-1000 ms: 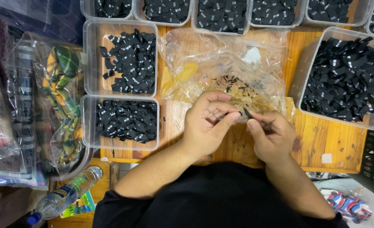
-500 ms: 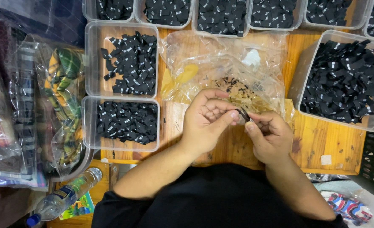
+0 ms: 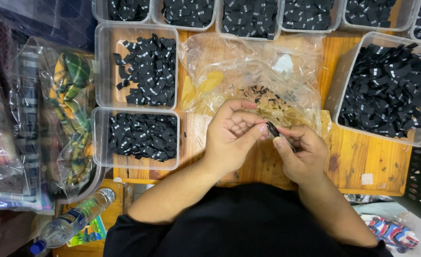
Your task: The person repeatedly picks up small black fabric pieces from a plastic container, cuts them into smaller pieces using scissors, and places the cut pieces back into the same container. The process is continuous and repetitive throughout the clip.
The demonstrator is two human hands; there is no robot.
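Note:
My left hand [image 3: 232,135] and my right hand [image 3: 302,153] meet over the wooden table [image 3: 362,159], both pinching one small black fabric label [image 3: 272,129] between thumb and fingers. The right hand also seems to hold a thin dark tool, mostly hidden. Just beyond the hands lies a crumpled clear plastic bag [image 3: 263,76] with small black scraps on it. A clear tray of black labels [image 3: 146,71] and a second tray [image 3: 139,138] sit to the left. A bigger tray of labels [image 3: 386,90] stands to the right.
A row of clear trays with black labels [image 3: 248,16] lines the far edge. Bagged patterned fabric [image 3: 70,114] is piled at the left. A plastic water bottle [image 3: 72,221] lies at the lower left, and a patterned cloth [image 3: 386,231] at the lower right.
Both hands have shifted slightly lower and apart. The black label now shows more plainly between the fingertips.

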